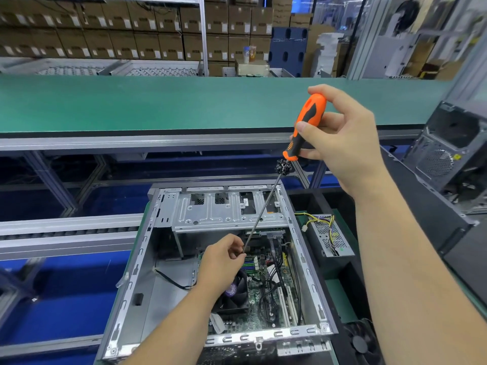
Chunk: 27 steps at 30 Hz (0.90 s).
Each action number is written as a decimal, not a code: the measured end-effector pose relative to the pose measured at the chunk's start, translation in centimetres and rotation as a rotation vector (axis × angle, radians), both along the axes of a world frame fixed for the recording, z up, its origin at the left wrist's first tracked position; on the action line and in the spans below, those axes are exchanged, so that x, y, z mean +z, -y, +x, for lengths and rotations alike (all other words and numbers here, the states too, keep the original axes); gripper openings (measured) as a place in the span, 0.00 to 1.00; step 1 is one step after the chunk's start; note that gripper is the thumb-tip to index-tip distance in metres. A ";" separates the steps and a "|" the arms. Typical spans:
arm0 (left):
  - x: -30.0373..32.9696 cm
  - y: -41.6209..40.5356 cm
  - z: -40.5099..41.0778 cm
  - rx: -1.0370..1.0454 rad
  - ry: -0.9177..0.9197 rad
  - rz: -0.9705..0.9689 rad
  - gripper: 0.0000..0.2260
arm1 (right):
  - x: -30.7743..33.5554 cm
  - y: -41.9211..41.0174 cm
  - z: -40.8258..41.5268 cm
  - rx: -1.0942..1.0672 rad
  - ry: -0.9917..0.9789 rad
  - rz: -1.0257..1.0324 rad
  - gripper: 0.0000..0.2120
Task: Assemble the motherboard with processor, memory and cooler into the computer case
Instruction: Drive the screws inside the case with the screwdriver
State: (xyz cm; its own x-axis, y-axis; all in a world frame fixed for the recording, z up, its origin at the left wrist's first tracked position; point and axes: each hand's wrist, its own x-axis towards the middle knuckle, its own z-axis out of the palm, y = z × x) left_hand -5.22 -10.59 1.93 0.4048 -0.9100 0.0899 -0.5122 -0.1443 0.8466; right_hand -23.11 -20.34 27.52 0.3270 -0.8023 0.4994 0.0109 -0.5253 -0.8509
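While the case (210, 272) lies open on its side at the bench's near edge, the left hand (224, 259) reaches inside it, its fingertips pinched at the tip of the screwdriver (303, 133); whether a screw sits between them is too small to tell. Beneath that hand the motherboard (266, 293) sits in the case, the cooler (237, 293) on it. Further right, the right hand (340, 138) grips the orange handle, the shaft slanting down-left. A power supply (329, 235) rests just beside the case.
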 end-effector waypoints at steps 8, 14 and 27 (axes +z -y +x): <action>1.8 1.7 -3.8 -0.219 0.245 -0.003 0.10 | 3.0 -0.9 -1.4 -0.105 -0.081 -0.150 0.23; 2.0 3.3 -7.0 -0.329 0.277 0.032 0.11 | 3.2 -1.1 -2.3 -0.149 -0.180 -0.235 0.23; 0.5 4.3 -8.2 -0.283 0.624 0.066 0.10 | 0.2 -0.1 -1.1 -0.149 -0.234 -0.237 0.24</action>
State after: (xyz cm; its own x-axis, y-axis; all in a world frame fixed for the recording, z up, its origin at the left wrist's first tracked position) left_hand -13.43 -14.93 2.40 0.0413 -0.9847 0.1693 -0.9266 0.0256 0.3753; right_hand -24.24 -20.21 27.68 0.3425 -0.7206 0.6028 -0.2617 -0.6894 -0.6755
